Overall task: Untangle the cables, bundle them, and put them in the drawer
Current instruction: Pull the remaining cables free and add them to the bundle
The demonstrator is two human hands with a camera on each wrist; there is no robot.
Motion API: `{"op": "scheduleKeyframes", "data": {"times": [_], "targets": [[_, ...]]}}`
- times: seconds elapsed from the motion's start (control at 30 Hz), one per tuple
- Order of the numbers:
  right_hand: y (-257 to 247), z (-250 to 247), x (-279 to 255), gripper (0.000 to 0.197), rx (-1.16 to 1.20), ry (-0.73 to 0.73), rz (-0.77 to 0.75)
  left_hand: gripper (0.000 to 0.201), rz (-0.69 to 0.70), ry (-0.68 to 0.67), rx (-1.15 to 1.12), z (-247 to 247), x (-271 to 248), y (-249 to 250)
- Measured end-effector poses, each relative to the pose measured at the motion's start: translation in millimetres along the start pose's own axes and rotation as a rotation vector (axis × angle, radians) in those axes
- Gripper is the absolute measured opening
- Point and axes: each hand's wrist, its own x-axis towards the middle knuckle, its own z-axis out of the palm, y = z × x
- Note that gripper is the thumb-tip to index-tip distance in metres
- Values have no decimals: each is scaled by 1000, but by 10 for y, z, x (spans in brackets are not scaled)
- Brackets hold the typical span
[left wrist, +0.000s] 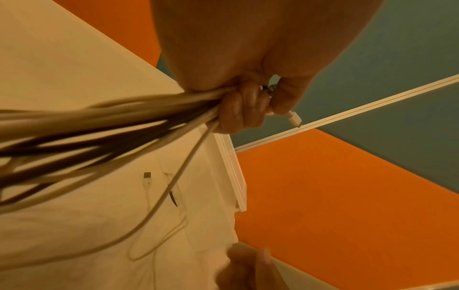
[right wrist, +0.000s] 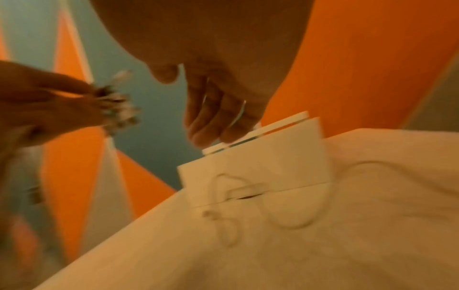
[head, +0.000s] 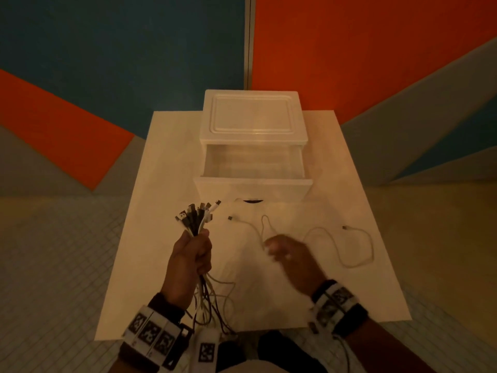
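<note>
Keep left hand (head: 189, 255) clenched on cables (head: 197, 215); reach blurred, loosely open right hand (head: 289, 255) to center-right loose cable (head: 357, 261), avoiding snags.

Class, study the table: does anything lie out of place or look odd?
Yes. One white cable lies loose on the table, apart from the bundle in the left hand. The drawer stands open, nothing visible inside.

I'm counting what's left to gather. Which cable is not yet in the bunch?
The white cable lying loose on the table, right of the right hand; all others are gripped in the left hand.
</note>
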Motion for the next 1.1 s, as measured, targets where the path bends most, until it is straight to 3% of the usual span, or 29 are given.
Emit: {"op": "scheduleKeyframes", "data": {"times": [0.07, 0.13, 0.23, 0.3, 0.47, 0.6, 0.67, 0.73, 0.87, 0.97, 1.1], "targets": [[391, -405, 105, 22, -148, 334, 26, 21, 0, 13, -21, -11, 9, 2], [823, -804, 252, 26, -426, 476, 166, 19, -3, 34, -34, -17, 22, -21], [1374, -1223, 363, 44, -677, 326, 558, 19, -16, 58, -20, -6, 55, -59], [1582, -1333, 343, 57, -771, 178, 660, 14, -6, 43, 11, 5, 76, -71], [1775, -1254, 213, 50, -995, 9, 647, 9, -14, 43, 27, 49, 117, -70], [1804, -1176, 96, 48, -1137, -56, 626, 20, -2, 45, 42, 104, 153, -50], [1714, -1179, 74, 46, -1042, -46, 670, 23, 14, 44, 61, 121, 183, -52], [1500, -1215, 93, 43, -797, 18, 686, 26, 32, 50, 89, 131, 216, -65], [760, -1307, 185, 7, -468, 254, 430, 26, 61, 38, 92, 155, 269, -65], [65, -1242, 240, 9, -230, 157, 262, 22, 65, 31, 78, 160, 299, -59], [-639, -920, 315, 3, 109, -111, 162, 18, 88, 14, 86, 197, 297, -69]]}}
